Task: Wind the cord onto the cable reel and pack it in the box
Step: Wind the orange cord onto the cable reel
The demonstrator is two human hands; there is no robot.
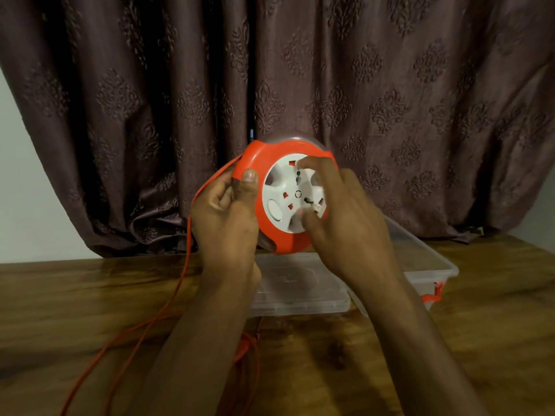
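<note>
I hold a round orange cable reel (265, 163) with a white socket face up in front of me, above the table. My left hand (225, 211) grips its left rim, thumb on the orange edge. My right hand (339, 214) rests on the white centre, thumb and fingers pressed into its recesses. An orange cord (183, 265) leaves the reel's upper left, hangs down past my left hand and lies in loose loops on the table between my forearms. A clear plastic box (432, 259) sits on the table behind my right hand, and its clear lid (300, 292) lies flat beside it.
A wooden table (75, 295) spans the foreground. A dark patterned curtain (390, 100) hangs right behind it. An orange clip (434, 294) shows on the box's right end. A pale wall (27, 220) is visible at the far left.
</note>
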